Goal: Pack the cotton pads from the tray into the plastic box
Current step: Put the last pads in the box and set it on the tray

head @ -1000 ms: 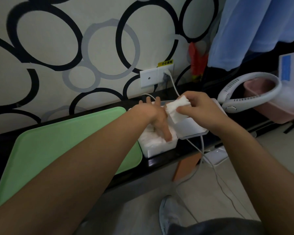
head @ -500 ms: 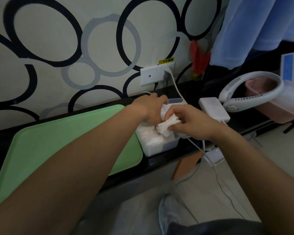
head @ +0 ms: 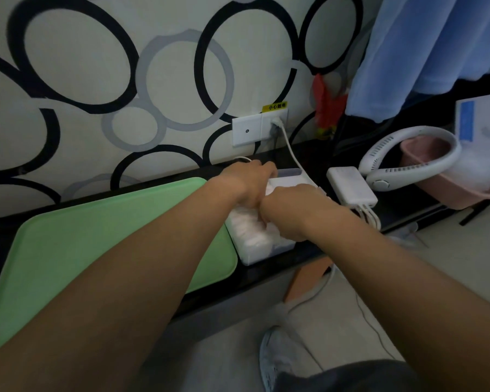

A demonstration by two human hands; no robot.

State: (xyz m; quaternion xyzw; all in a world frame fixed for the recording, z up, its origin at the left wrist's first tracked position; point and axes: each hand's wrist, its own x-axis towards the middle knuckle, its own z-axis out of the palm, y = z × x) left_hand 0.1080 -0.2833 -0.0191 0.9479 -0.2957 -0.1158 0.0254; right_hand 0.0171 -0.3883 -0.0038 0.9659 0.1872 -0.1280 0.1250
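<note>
The white rectangular plastic box sits on the black shelf just right of the pale green plastic tray. Its long axis runs from the shelf's near edge towards the patterned wall, leaning a little to the right. White cotton pads fill its near half, stacked on edge across the box.

The left hand reaches over the far end with its fingers bent down out of sight (whether they grip anything cannot be told). The right hand touches it from the right, with its fingertips dug down among the pads; what they hold, if anything, is hidden.

A white charger block lies near the box on its right.
</note>
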